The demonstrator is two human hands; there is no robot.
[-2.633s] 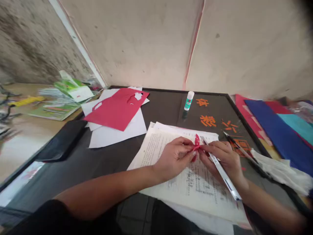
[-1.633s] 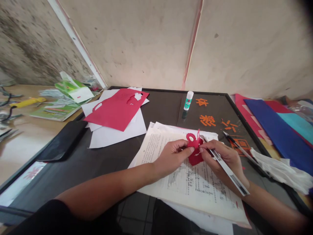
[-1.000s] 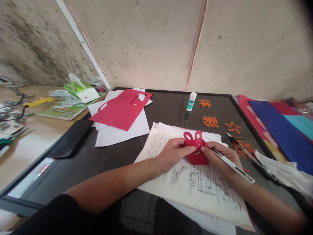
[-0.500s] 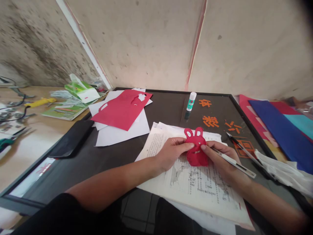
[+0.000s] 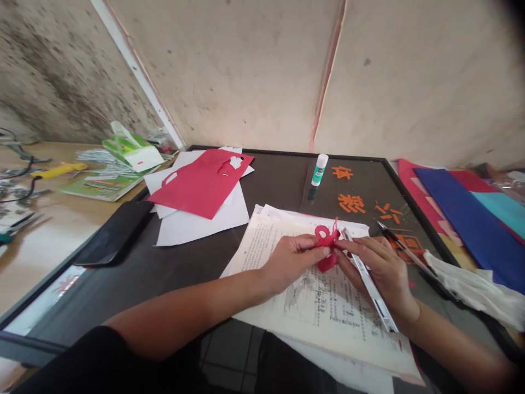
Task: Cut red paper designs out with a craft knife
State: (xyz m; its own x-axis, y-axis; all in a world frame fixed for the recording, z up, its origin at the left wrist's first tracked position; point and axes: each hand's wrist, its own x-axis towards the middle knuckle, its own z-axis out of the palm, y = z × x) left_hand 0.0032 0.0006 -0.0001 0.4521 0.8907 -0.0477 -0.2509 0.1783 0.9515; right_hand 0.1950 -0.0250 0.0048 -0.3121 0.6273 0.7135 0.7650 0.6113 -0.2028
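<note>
A dirty pale wall (image 5: 229,71) stands at the back, and a wood table (image 5: 49,246) is off to the left with a green box (image 5: 133,154) and a yellow handle (image 5: 61,171) on it. In front is a dark board (image 5: 279,180) with a black edge. On the board lies a stack of printed pages (image 5: 262,251), and the person's hands are over it. To the left of the stack are a big red sheet (image 5: 200,183) on top of white paper (image 5: 200,232), and a black phone (image 5: 115,232) near the board's edge. To the right are a blue sheet (image 5: 467,219) and a white cloth (image 5: 476,290). Orange paper shapes (image 5: 351,203) lie on the board near a glue stick (image 5: 319,169), and a pen-like knife (image 5: 397,241) lies beside them. A small red cutout (image 5: 327,246) is just above the pages, with two round loops on top. The left hand (image 5: 291,262) is mostly closed and pinches the cutout between finger and thumb. The right hand (image 5: 379,268) is curled around a long white tool (image 5: 369,279), and its fingertips (image 5: 340,246) touch the cutout from the other side.
</note>
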